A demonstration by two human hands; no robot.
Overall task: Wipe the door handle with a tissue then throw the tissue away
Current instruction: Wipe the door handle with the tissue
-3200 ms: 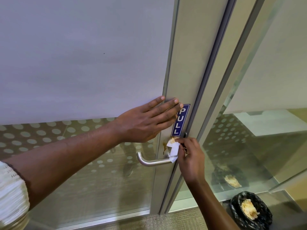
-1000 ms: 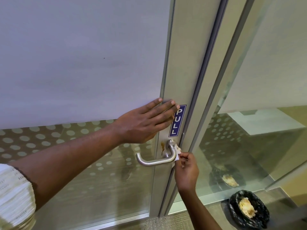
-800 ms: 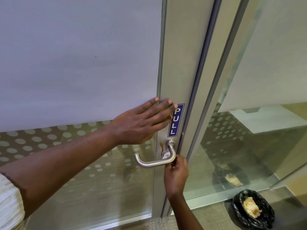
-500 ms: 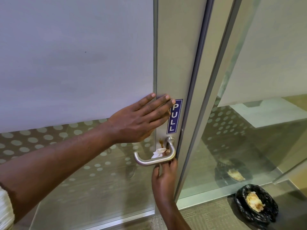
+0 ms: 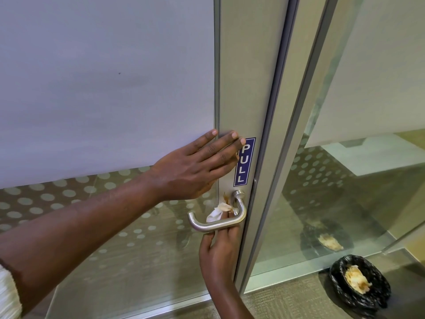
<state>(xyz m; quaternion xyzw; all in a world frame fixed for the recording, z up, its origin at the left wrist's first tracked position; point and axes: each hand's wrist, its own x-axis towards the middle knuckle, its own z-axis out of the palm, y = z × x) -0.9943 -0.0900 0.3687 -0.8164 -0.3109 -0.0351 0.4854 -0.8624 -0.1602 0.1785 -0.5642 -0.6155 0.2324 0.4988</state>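
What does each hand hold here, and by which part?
The right hand, reaching up behind the door handle, pinches the tissue by its lower edge with its fingertips. The left hand holds nothing; it lies flat on the door.

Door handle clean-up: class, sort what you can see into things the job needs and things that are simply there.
Part of the job:
- door handle
- tissue, held by the right hand behind the handle
- brown smear on the door frame
- bin with black liner, used tissue inside
- left hand, flat on the door

Just there:
- PULL sign
- dotted glass
- carpet
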